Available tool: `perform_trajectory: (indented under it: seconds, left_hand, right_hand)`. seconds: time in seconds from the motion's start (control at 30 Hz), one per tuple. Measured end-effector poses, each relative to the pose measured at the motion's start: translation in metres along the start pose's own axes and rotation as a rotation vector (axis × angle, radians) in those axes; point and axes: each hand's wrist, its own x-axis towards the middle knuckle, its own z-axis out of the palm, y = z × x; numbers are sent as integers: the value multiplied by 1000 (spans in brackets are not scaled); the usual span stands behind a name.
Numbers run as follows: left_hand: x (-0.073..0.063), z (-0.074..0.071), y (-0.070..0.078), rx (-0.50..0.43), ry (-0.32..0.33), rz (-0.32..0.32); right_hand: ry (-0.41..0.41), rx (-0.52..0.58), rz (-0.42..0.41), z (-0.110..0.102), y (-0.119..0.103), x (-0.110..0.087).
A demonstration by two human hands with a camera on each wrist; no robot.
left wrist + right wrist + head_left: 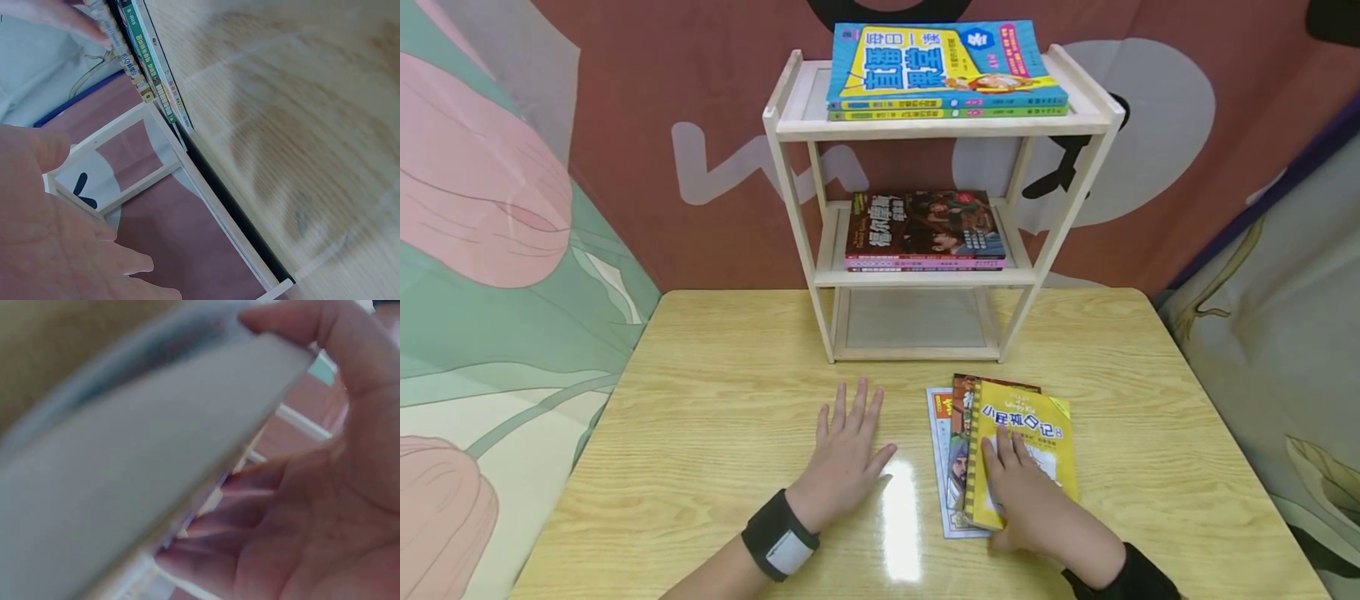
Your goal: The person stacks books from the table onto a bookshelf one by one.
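Observation:
On the right of the table, a yellow book (1026, 417) tops a small uneven pile. Under it, a brown illustrated book (958, 467) and a light blue book (942, 492) stick out to the left. My right hand (1033, 500) grips the yellow book, its fingers over the cover and its thumb at the near edge. In the right wrist view, the pale page block (144, 456) lies between thumb and fingers, blurred. My left hand (842, 467) is held palm down over the table left of the pile, fingers spread, holding nothing.
Behind the pile stands a white three-level shelf rack (917, 279). Blue-covered books (947, 62) lie on its top level and dark-covered books (925, 225) on the middle one. The wooden table (715, 400) reaches back to a printed cloth (715, 100).

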Motion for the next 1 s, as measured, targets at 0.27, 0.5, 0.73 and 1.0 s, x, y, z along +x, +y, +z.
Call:
perform_trajectory:
  seconds: [0.27,0.5,0.73,1.0]
  left_hand:
    - [0,0,-2,-17,-2,9]
    - [0,3,-3,-24,-1,21]
    - [1,3,-5,-38,-13,33]
    - [2,3,-5,-17,-3,62]
  right_hand:
    - [3,-3,-10,-22,-6,-16]
    - [190,-86,-42,-35,-8,-30]
    - [392,-189,-36,-47,0,-32]
    - [528,-158,-91,-58,4,-38]
